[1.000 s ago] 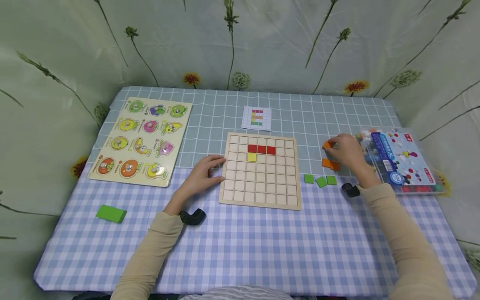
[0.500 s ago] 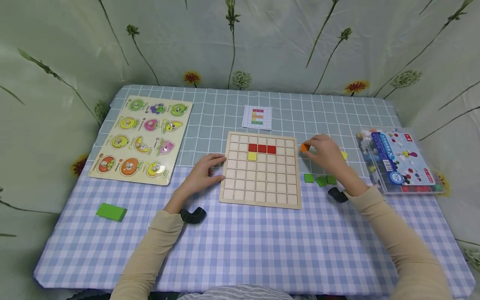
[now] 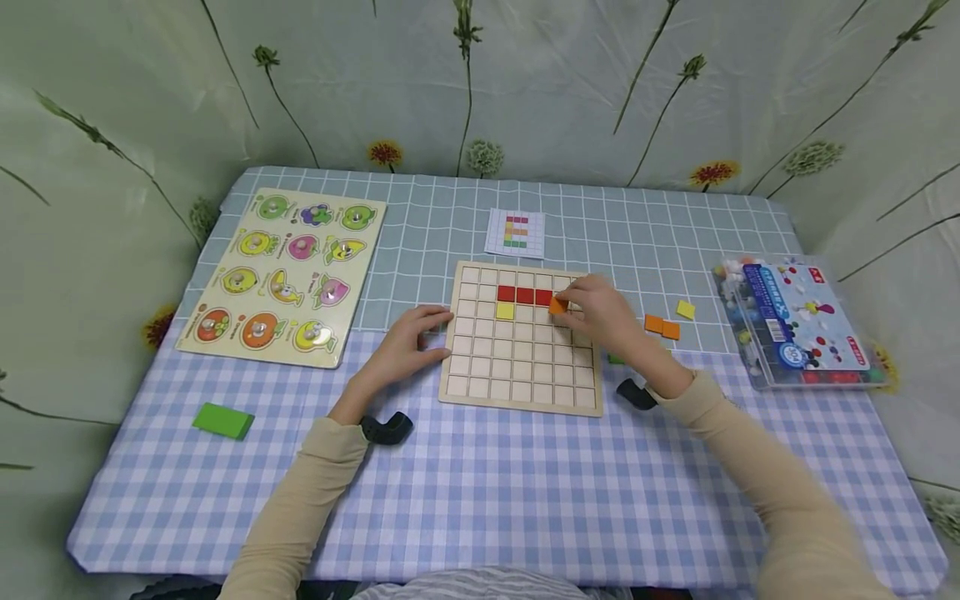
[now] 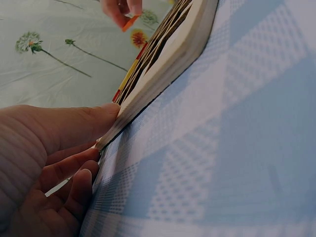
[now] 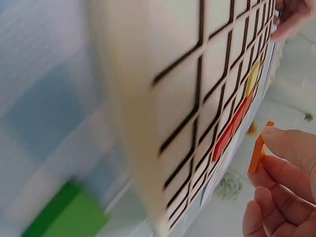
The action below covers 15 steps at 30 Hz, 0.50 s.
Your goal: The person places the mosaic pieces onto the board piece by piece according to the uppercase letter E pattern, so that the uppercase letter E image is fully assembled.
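My right hand (image 3: 600,312) pinches an orange square tile (image 5: 259,150) between thumb and fingers, tilted above the right part of the wooden grid board (image 3: 521,392). Three red tiles (image 3: 524,296) sit in a row on the board, and one yellow tile (image 3: 506,311) lies below the leftmost red one. My left hand (image 3: 408,346) rests at the board's left edge, its thumb and fingertips touching the side (image 4: 163,79). Behind the board lies a paper card (image 3: 516,233) printed with a coloured E-shaped pattern.
To the right lie two orange tiles (image 3: 662,327) and a loose yellow tile (image 3: 686,310). My right arm partly covers green tiles (image 3: 615,359). A clear box of beads (image 3: 806,321) stands farther right. At left are a fruit puzzle board (image 3: 281,279) and a green block (image 3: 223,421).
My right hand has picked up an orange tile from the right and carried it left over the grid board. My left hand stays at the board's left edge.
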### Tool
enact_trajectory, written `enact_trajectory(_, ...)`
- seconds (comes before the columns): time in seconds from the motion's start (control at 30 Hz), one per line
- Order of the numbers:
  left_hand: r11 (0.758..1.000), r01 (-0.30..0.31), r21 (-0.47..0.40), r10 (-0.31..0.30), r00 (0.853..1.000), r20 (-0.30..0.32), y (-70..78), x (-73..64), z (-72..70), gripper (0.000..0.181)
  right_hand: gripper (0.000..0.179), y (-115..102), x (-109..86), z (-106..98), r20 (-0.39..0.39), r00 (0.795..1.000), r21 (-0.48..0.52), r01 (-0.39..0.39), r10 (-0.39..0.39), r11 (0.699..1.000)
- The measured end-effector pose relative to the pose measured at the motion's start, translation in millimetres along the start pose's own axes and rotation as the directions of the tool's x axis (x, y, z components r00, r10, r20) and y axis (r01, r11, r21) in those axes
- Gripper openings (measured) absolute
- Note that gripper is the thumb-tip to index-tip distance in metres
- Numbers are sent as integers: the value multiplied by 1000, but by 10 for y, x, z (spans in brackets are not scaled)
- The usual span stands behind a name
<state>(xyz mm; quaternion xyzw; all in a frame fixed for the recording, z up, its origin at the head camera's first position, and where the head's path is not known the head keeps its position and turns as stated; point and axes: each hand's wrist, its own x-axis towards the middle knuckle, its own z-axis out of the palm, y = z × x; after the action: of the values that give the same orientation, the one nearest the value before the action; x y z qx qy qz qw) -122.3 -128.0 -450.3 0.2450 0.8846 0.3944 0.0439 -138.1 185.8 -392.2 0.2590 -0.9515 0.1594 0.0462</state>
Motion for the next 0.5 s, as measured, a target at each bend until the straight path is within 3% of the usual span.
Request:
enact_trajectory(0.33,1000,-4,3,4,1000,0,8,-10,-6,55,24,-246,84,134,16,996,56,85,-86,995)
enact_trajectory(0.5,1000,5,2,-5,1000,5,15,-6,-13,55,24,-282,115,173,23,996,65,89,-91,994)
